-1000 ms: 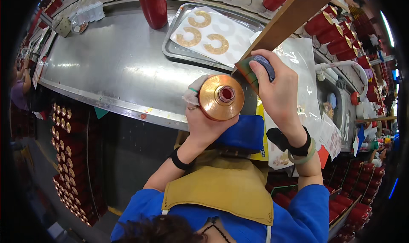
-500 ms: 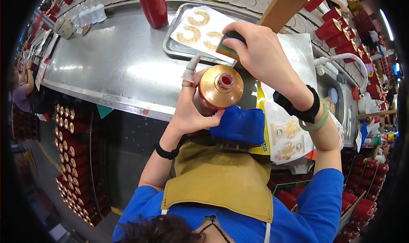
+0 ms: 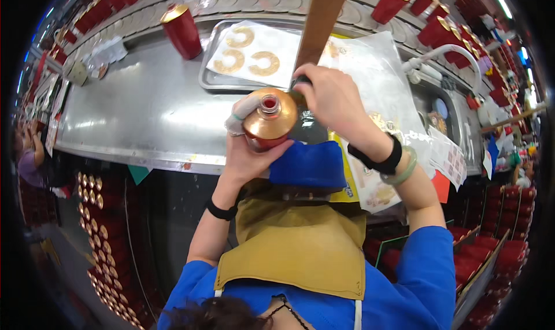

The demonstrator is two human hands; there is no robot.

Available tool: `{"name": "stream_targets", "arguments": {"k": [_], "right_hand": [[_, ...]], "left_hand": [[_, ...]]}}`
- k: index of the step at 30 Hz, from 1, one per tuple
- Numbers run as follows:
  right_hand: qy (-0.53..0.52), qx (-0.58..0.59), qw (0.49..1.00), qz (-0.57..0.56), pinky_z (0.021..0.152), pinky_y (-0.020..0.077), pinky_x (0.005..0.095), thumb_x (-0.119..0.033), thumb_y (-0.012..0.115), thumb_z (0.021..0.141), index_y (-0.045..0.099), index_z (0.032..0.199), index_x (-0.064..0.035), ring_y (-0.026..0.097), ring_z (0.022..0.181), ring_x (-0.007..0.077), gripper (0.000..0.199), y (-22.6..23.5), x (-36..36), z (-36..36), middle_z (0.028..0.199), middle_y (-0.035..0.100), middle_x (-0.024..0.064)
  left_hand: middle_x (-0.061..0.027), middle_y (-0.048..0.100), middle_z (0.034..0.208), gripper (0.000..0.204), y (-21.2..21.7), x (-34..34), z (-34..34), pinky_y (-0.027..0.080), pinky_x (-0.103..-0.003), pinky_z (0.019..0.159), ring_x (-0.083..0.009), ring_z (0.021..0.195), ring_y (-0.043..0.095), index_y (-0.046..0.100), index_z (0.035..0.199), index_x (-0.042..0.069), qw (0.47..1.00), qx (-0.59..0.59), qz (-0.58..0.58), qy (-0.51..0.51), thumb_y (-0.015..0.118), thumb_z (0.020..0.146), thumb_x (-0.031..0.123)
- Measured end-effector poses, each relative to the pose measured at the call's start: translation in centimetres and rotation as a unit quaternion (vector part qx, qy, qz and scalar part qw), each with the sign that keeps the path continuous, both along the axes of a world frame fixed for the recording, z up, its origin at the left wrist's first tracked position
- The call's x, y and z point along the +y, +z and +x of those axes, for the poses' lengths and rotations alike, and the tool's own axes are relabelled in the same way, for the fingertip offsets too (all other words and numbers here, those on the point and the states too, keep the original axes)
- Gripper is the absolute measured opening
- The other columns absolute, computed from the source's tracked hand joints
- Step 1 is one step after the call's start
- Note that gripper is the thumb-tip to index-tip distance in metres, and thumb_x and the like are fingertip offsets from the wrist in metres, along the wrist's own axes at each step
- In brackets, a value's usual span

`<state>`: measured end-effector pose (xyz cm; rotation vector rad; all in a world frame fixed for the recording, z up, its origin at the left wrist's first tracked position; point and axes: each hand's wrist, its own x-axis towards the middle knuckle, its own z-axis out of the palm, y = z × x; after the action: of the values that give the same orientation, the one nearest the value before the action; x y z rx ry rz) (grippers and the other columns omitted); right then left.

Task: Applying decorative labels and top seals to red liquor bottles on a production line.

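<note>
Gold-shouldered red bottle (image 3: pixel 273 122) held in left hand (image 3: pixel 245 159).

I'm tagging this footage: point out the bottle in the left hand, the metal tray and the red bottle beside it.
Held bottle (image 3: pixel 269 122): head view, gold shoulder.
Metal tray (image 3: pixel 218 81): head view, bare lower corner.
Red bottle (image 3: pixel 182 35): head view, red side.

Left grip (image 3: pixel 245 155) around a gold-shouldered red bottle (image 3: pixel 270 123)

Right grip (image 3: pixel 333 97) holds a dark pad (image 3: pixel 301 82) just right of the bottle; a metal tray (image 3: pixel 222 83) lies beyond the bottle.
</note>
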<state>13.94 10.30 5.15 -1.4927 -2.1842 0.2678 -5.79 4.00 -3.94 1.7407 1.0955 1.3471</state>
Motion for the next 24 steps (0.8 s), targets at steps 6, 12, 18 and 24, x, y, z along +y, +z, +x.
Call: {"name": "stream_targets", "arguments": {"k": [6,12,18,24], "right_hand": [[0.015,0.308,0.95,-0.053,0.081,0.0534,0.0382,-0.014,0.064,0.098,0.064,0.114,-0.0024,0.07,0.087,0.0287,0.02,-0.2,-4.8,3.3,0.097,0.071,0.0164],[-0.026,0.351,0.916,-0.193,0.087,0.0499,0.0336,-0.028,0.07,0.097,0.054,0.14,-0.0042,0.061,0.1,0.0201,0.051,0.1,-9.7,3.9,0.116,0.062,0.0145],[-0.058,0.462,0.862,-0.203,0.105,0.0467,0.0382,-0.04,0.06,0.105,0.034,0.156,0.0071,0.058,0.125,0.0283,0.074,-4.8,-10.5,4.1,0.14,0.053,0.0251],[-0.066,0.506,0.836,-0.202,0.099,0.0494,0.0358,-0.038,0.058,0.107,0.038,0.154,0.0077,0.064,0.113,0.0258,0.069,-5.8,-8.0,4.3,0.121,0.065,0.0236]], "left_hand": [[-0.0138,0.049,0.143,0.1,3.4,1.3,-0.6,0.053,-0.038,0.105,-0.0237,0.129,0.056,0.035,0.148,0.005,0.989,-0.112,0.019,0.089,0.095,0.068,0.009],[-0.0144,0.062,0.131,0.085,6.3,-1.1,3.1,0.052,-0.039,0.104,-0.0231,0.119,0.064,0.04,0.145,-0.001,0.96,-0.211,-0.162,-0.09,0.088,0.077,0.019],[-0.0107,0.07,0.115,0.052,5.0,-0.5,7.5,0.059,-0.033,0.085,-0.0176,0.1,0.07,0.057,0.132,0.001,0.854,-0.299,-0.393,-0.162,0.079,0.091,0.024],[-0.0118,0.072,0.108,0.048,4.1,2.0,8.4,0.061,-0.033,0.077,-0.0184,0.089,0.073,0.062,0.126,-0.001,0.842,-0.271,-0.447,-0.133,0.075,0.094,0.033]]}}
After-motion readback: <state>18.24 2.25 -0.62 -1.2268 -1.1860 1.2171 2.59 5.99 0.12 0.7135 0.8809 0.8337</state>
